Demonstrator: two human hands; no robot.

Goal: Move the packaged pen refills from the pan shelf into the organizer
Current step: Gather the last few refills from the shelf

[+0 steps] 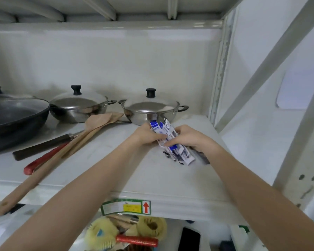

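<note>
A bundle of pen refill packs (172,142), white with blue labels, lies fanned out on the white pan shelf (152,178) in front of the right-hand pot. My left hand (147,135) grips the bundle's upper left end. My right hand (192,138) closes over its right side, fingers on the blue labels. The lower ends of the packs stick out below my right hand and rest on the shelf. No organizer can be made out with certainty.
Behind the packs stand two lidded steel pots (150,109) (78,105) and a dark pan (13,115) at the left. Wooden spatulas (49,165) and a red-handled utensil (42,160) lie across the shelf's left. Below the shelf edge sits a bin of brushes (127,232). A metal upright (219,69) bounds the right.
</note>
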